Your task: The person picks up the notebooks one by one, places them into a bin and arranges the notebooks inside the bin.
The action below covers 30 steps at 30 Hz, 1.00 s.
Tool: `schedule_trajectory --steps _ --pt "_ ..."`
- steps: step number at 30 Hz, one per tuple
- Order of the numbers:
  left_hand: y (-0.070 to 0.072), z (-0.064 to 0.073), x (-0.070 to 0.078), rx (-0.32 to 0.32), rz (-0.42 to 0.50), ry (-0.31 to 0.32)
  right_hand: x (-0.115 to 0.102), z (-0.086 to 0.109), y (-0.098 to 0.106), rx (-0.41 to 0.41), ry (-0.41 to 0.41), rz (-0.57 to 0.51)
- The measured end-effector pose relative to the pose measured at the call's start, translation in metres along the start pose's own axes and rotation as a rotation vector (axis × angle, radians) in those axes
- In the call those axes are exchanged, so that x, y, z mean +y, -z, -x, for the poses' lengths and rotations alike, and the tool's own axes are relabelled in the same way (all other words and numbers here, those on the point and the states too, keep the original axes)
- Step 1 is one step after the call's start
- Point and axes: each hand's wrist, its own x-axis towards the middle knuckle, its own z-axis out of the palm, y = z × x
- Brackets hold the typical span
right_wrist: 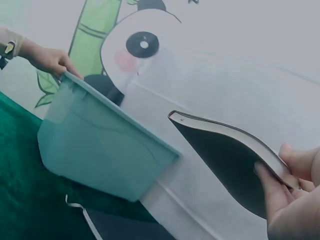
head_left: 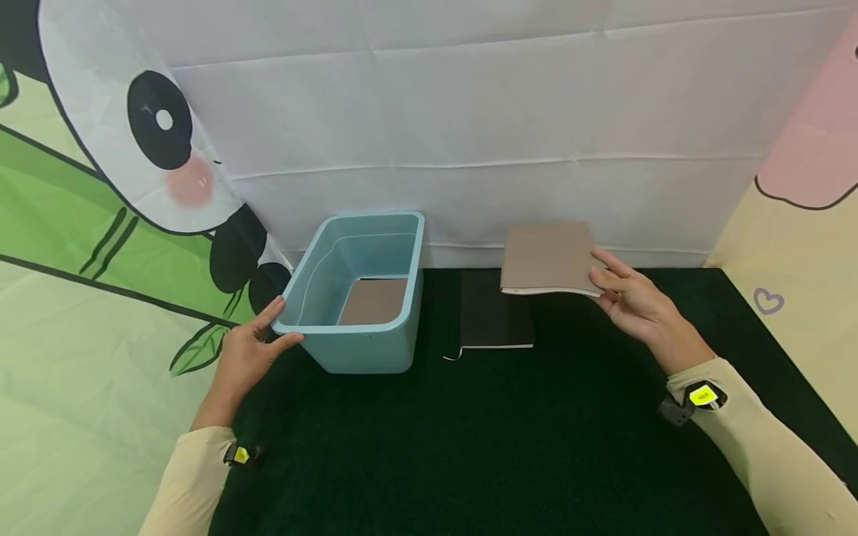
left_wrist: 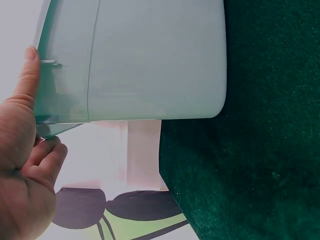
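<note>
My right hand [head_left: 633, 301] pinches a taupe soft-covered notebook [head_left: 546, 257] by its right edge, thumb on top and fingers beneath. The notebook is raised above the table, and the right wrist view shows its pale page edges and dark underside [right_wrist: 225, 167], slightly bowed. With my left hand [head_left: 251, 353] I grip the near left corner of a light blue plastic bin [head_left: 351, 350], the thumb along its rim. Inside the bin lies another taupe notebook [head_left: 374, 301]. A black notebook [head_left: 496, 316] with a pale ribbon marker lies on the table, partly under the raised one.
Dark green cloth [head_left: 429, 454] covers the table. A white printed backdrop [head_left: 469, 112] hangs close behind the bin, with a cartoon panda [head_left: 194, 149] at left. The table's right edge slants beside my right sleeve [head_left: 757, 439].
</note>
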Motion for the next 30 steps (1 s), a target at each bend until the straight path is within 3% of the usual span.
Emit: schedule_trajectory --steps 8,18,30 --pt "0.001 -0.001 0.0 0.009 -0.011 0.002 0.007 -0.023 -0.044 0.026 0.023 0.101" --pt "0.001 -0.001 0.0 0.008 -0.011 0.006 0.025 -0.053 -0.091 0.007 0.042 0.121" --pt "0.002 -0.001 -0.001 0.007 -0.006 -0.003 0.057 -0.084 -0.129 0.017 0.036 0.152"
